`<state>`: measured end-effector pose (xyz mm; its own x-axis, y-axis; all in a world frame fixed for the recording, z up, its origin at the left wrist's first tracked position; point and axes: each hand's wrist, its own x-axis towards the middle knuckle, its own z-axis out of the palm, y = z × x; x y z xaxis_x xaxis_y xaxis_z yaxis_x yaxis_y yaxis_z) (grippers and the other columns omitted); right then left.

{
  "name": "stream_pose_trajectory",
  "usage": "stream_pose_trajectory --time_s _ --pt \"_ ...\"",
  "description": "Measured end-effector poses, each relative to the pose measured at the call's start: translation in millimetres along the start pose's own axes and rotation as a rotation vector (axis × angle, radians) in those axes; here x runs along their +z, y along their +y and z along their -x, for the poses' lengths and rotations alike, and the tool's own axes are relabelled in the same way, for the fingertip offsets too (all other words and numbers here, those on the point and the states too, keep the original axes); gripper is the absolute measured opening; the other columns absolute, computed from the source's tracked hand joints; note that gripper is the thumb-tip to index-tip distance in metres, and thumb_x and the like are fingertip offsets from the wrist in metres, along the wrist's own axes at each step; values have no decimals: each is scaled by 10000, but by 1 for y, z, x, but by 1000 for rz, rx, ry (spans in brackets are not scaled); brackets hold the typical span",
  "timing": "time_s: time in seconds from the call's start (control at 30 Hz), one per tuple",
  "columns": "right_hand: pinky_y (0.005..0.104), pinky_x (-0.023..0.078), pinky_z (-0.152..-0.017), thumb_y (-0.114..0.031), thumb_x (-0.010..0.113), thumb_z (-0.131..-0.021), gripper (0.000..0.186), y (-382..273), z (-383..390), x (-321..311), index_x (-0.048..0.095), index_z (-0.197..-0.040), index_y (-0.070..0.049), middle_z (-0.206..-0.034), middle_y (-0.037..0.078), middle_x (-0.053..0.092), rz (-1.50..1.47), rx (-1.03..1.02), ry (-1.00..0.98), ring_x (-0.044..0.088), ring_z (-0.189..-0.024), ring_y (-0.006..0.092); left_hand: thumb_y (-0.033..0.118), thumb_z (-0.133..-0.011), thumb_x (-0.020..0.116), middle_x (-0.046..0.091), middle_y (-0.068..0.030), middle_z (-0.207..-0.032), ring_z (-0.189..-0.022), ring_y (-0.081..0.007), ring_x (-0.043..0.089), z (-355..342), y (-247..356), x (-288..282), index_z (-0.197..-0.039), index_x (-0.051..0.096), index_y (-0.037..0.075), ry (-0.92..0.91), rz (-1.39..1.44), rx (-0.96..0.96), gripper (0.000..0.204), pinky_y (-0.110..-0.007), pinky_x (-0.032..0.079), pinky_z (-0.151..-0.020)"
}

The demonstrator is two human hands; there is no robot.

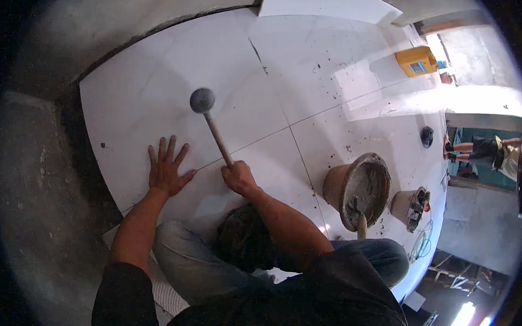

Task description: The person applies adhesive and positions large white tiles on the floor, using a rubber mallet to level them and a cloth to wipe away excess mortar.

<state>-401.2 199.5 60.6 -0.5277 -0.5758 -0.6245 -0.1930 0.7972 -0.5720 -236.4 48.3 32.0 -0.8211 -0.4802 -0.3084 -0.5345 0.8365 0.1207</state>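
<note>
My right hand (238, 178) is wrapped round the wooden handle of a rubber mallet (202, 101). The mallet's dark round head points away from me, over a large white floor tile (143, 84); whether it touches the tile I cannot tell. To the left, my left hand (167, 170) lies flat on the tiles with fingers spread, close to a joint line. A bucket of grey mortar (336, 186) stands to the right of my right arm, with the wooden handle of a tool (361, 227) sticking out of it.
Farther right are a smaller bucket (402, 207) holding tools, a dark round object (427, 137) and a yellow jerrycan (415, 60). A bare wall (37, 149) borders the tiles on the left. Another white tile (324, 4) leans at the far wall. A person (491, 154) stands at the far right.
</note>
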Motion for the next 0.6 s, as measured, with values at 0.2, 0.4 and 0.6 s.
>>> stream_pose_trajectory --time_s 0.2,0.4,0.6 --pt "517 473 -703 -213 555 -810 275 14 -9 3 579 -759 57 -746 290 596 -54 -153 133 598 -770 463 626 -843 450 82 -136 -1541 -1416 -360 10 -3 2 3 -1465 243 235 15 -18 2 763 -626 -23 -1088" --pt "515 461 -686 -210 539 -814 282 14 5 19 557 -733 59 -741 295 587 -163 -67 124 590 -755 468 655 -836 426 99 -144 -1535 -1413 -365 30 -1 6 12 -1471 221 242 49 -74 14 785 -633 -26 -1083" --pt "509 481 -726 -221 541 -822 292 11 4 21 596 -790 64 -767 292 609 -155 -146 94 596 -772 475 675 -838 392 80 -140 -1540 -1415 -362 23 -3 4 13 -1471 227 239 43 -85 0 787 -627 -29 -1085"
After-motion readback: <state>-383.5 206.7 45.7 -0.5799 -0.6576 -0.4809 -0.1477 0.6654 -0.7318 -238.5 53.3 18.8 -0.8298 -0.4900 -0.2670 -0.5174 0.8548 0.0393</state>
